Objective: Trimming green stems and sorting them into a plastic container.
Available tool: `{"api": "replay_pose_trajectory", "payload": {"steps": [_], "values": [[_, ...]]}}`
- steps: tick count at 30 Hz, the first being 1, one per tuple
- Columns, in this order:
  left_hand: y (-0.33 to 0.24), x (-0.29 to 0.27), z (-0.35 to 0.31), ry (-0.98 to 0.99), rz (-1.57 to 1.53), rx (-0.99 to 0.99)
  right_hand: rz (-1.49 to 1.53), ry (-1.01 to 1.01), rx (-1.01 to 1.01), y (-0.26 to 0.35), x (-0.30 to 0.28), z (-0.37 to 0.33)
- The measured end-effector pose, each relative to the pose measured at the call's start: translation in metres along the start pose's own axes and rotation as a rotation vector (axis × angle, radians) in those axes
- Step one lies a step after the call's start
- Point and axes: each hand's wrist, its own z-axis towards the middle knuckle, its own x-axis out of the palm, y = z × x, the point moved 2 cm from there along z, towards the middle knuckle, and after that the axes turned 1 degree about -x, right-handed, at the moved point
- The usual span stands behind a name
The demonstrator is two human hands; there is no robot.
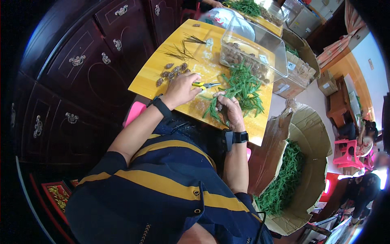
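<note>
My left hand (181,90) is closed around yellow-and-black handled pliers (206,85), whose metal jaws point right toward the greenery. In my right hand (231,109), fingers bent, is a green artificial sprig (211,109). A brown pine cone (219,106) shows against the sprig by those fingers. Just beyond the right hand lies a heap of green sprigs (245,87) on the yellow table (152,77). Several loose pine cones (170,75) sit past my left hand, near thin dark wires (178,53). The fingertips of the left hand are partly hidden.
A clear plastic bin (280,53) with pine cones stands at the table's far right. An open cardboard box (315,146) of green sprigs is at my right. Dark wooden cabinets (81,85) line the left. Another person (361,191) is at far right, near a pink stool (348,154).
</note>
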Motion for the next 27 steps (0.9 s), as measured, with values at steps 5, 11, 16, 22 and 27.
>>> {"api": "replay_pose_trajectory", "payload": {"steps": [5, 11, 16, 22, 27], "values": [[0.005, 0.01, 0.007, 0.196, 0.414, -0.048, -0.076, -0.172, -0.071, 0.006, -0.001, -0.001], [0.012, 0.022, 0.01, 0.249, 0.507, -0.017, -0.237, -0.274, -0.276, 0.006, 0.0, 0.0], [-0.005, 0.005, 0.021, 0.322, 0.297, -0.215, -0.351, -0.372, -0.364, 0.009, -0.002, -0.001], [-0.021, -0.017, -0.002, 0.45, -0.372, -0.408, -0.594, -0.458, -0.497, 0.006, -0.012, 0.005], [-0.03, -0.018, -0.016, 0.534, -0.077, -0.219, -1.073, -0.489, -0.827, 0.016, 0.006, -0.002]]}}
